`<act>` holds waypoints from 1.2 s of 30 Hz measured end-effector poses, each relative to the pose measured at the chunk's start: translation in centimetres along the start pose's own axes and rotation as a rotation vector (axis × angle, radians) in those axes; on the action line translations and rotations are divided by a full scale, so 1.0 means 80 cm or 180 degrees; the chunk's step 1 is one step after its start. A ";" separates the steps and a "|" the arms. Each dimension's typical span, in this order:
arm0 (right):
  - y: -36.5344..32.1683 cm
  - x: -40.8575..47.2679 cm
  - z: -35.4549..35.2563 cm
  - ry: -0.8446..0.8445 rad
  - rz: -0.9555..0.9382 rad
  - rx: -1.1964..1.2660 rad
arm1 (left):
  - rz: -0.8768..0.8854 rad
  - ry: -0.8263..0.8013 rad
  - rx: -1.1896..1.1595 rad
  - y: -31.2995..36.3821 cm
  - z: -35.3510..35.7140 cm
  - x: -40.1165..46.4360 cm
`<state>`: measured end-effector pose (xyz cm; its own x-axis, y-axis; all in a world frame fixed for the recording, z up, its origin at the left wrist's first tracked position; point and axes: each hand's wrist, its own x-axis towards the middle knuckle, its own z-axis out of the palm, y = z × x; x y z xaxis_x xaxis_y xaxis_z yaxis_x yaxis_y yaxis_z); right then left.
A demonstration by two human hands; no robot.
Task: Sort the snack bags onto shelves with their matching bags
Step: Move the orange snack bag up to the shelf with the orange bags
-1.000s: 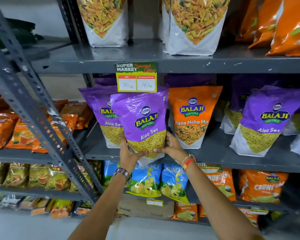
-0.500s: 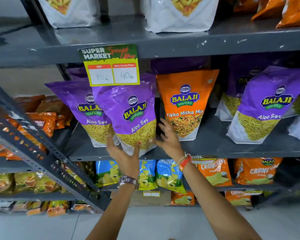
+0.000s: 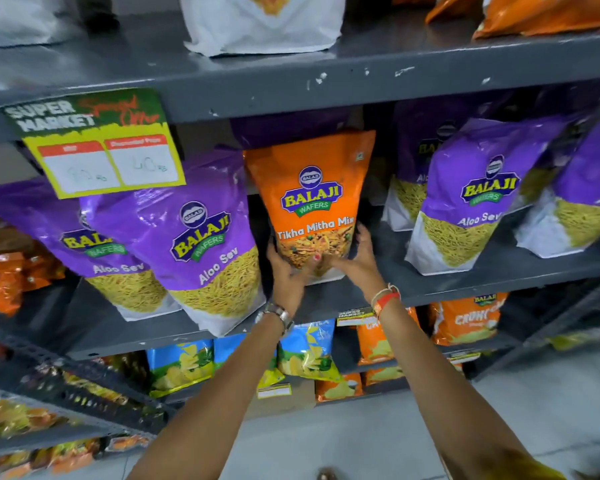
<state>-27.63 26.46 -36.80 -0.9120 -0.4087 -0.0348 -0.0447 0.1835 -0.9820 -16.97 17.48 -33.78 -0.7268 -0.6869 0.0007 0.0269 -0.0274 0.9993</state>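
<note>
An orange Tikha Mitha Mix bag (image 3: pixel 312 188) stands upright on the grey middle shelf (image 3: pixel 465 282) between purple bags. My left hand (image 3: pixel 284 268) grips its lower left edge and my right hand (image 3: pixel 357 261) grips its lower right edge. Just to its left a purple Aloo Sev bag (image 3: pixel 194 244) leans on the shelf with no hand on it, in front of another purple Aloo Sev bag (image 3: pixel 66 237). More purple Aloo Sev bags (image 3: pixel 475 192) stand to the right.
A yellow-green price tag (image 3: pixel 94 143) hangs from the upper shelf edge (image 3: pixel 361 84). White-bottomed bags (image 3: pixel 260 26) and orange bags (image 3: pixel 534 12) sit above. Blue chip bags (image 3: pixel 181 362) and orange bags (image 3: pixel 465 320) fill the lower shelf. A slanted grey rack (image 3: pixel 49 375) stands left.
Both hands let go of the purple Aloo Sev bag, which now rests on the shelf, and moved right to take hold of the orange Tikha Mitha Mix bag. The view came closer.
</note>
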 end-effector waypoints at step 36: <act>-0.277 -0.274 -0.020 0.0811 -0.1864 -0.0260 | 0.1580 -0.0084 0.0294 0.279 -0.137 -0.191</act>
<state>-7.31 32.74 -14.00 -0.7949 -0.2385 0.5579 -0.5864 0.0659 -0.8073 2.27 19.45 -11.87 -0.6589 -0.5821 0.4765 0.3136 0.3632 0.8773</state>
